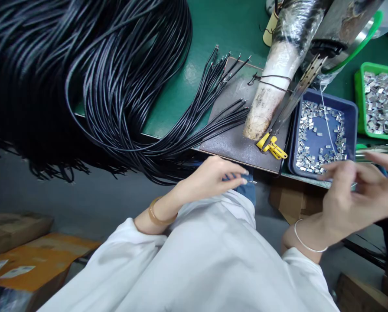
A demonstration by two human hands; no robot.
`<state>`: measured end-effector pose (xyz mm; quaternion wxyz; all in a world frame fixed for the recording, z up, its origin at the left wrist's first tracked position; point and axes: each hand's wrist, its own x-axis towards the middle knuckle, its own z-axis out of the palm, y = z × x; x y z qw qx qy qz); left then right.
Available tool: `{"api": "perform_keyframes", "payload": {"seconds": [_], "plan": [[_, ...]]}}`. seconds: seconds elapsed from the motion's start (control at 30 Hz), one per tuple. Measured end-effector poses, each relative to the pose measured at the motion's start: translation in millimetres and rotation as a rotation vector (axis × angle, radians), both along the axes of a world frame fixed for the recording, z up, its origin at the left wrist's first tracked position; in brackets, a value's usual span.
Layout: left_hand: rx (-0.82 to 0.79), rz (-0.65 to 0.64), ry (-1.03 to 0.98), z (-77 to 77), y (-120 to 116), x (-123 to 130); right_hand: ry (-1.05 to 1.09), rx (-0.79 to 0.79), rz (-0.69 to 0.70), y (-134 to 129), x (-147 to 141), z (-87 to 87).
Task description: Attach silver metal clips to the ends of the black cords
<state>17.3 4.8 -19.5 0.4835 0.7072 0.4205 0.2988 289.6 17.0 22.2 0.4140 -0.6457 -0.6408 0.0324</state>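
My left hand [218,175] is in front of the table edge, below the grey board [226,145]. Its thumb and fingers are pinched together, with a small metallic tip just beyond them; what they hold is hard to make out. My right hand [359,190], blurred, is at the near right corner of the blue tray [352,125], fingers apart, with nothing visible in them. Small metal clips [306,160] lie in that tray. A thin pale wire [328,123] hangs over it. Black cables [180,143] reach onto the board, their stripped ends pointing away from me.
A wrapped white tube [272,86] and a metal arm with a yellow clip [275,147] slant over the board. At the right, a green bin [361,104] holds more metal pieces. A big heap of black cables [115,65] covers the left. Cardboard boxes [40,260] are lower left.
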Motion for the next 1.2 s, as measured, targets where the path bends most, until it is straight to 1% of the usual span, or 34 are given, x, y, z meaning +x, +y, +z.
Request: {"api": "perform_keyframes", "payload": {"seconds": [0.03, 0.07, 0.1, 0.13, 0.17, 0.2, 0.27, 0.3, 0.37, 0.4, 0.47, 0.5, 0.53, 0.57, 0.6, 0.63, 0.7, 0.73, 0.77, 0.8, 0.83, 0.87, 0.9, 0.93, 0.97, 1.0, 1.07, 1.1, 1.17, 1.2], "plan": [[0.044, 0.112, -0.021, -1.0, 4, -2, -0.033, -0.021, -0.025, 7, 5, -0.8], [0.114, 0.225, -0.013, -1.8, 9, -3, -0.095, -0.089, -0.025, 16, 11, -3.0], [0.213, 0.330, 0.032, -2.3, 16, -5, -0.159, -0.121, -0.018, 26, 19, -6.3], [0.332, 0.413, 0.125, -2.7, 23, -5, -0.222, -0.116, -0.011, 37, 27, -10.1], [0.441, 0.463, 0.253, -3.1, 31, -5, -0.285, -0.121, -0.003, 48, 36, -14.0], [0.516, 0.480, 0.386, -3.6, 40, -5, -0.316, -0.127, 0.014, 60, 44, -17.4], [0.556, 0.474, 0.584, -5.4, 54, -3, -0.319, -0.156, 0.076, 82, 57, -21.7], [0.559, 0.474, 0.627, -6.7, 59, -2, -0.317, -0.191, 0.100, 92, 63, -22.6], [0.554, 0.513, 0.596, -9.7, 64, -1, -0.301, -0.329, 0.120, 109, 70, -22.3], [0.542, 0.555, 0.526, -11.1, 65, -2, -0.293, -0.411, 0.117, 115, 73, -21.7], [0.458, 0.674, 0.281, -12.4, 61, -5, -0.284, -0.523, 0.107, 121, 77, -21.2], [0.376, 0.731, 0.110, -12.0, 58, -7, -0.283, -0.535, 0.101, 120, 78, -21.6], [0.275, 0.766, -0.081, -10.7, 52, -10, -0.282, -0.510, 0.089, 117, 78, -22.3], [0.157, 0.768, -0.280, -8.6, 46, -12, -0.282, -0.459, 0.078, 112, 77, -23.2], [0.032, 0.724, -0.470, -6.0, 39, -13, -0.278, -0.371, 0.059, 106, 74, -23.9], [-0.089, 0.629, -0.626, -3.0, 32, -13, -0.269, -0.265, 0.038, 97, 69, -24.1], [-0.359, 0.320, -0.826, 2.6, 19, -9, -0.217, -0.013, 0.030, 78, 53, -21.7], [-0.473, 0.185, -0.894, 4.5, 14, -5, -0.167, 0.059, 0.053, 67, 42, -18.9], [-0.565, 0.088, -0.937, 5.5, 10, 0, -0.072, 0.101, 0.076, 56, 31, -15.3], [-0.638, 0.024, -0.957, 5.5, 8, 6, 0.037, 0.103, 0.109, 46, 18, -11.2], [-0.687, -0.002, -0.958, 4.5, 7, 12, 0.133, 0.085, 0.167, 36, 6, -7.3], [-0.713, 0.005, -0.935, 2.9, 6, 18, 0.223, 0.050, 0.215, 26, -7, -4.1], [-0.708, 0.042, -0.895, 0.7, 7, 24, 0.320, 0.010, 0.268, 18, -19, -2.1], [-0.673, 0.101, -0.849, -1.7, 7, 29, 0.410, -0.036, 0.334, 11, -30, -1.5], [-0.609, 0.176, -0.804, -4.1, 7, 34, 0.473, -0.052, 0.363, 6, -40, -2.5], [-0.524, 0.252, -0.758, -6.1, 7, 37, 0.488, -0.056, 0.393, 2, -48, -4.9], [-0.334, 0.390, -0.656, -8.7, 7, 41, 0.423, -0.016, 0.372, -3, -59, -12.6], [-0.254, 0.435, -0.604, -9.2, 6, 41, 0.364, 0.012, 0.353, -3, -63, -17.0], [-0.155, 0.478, -0.536, -8.7, 5, 41, 0.290, 0.034, 0.336, -3, -67, -25.3], [-0.146, 0.465, -0.533, -8.0, 5, 40, 0.294, 0.019, 0.351, -2, -68, -28.7]]}}
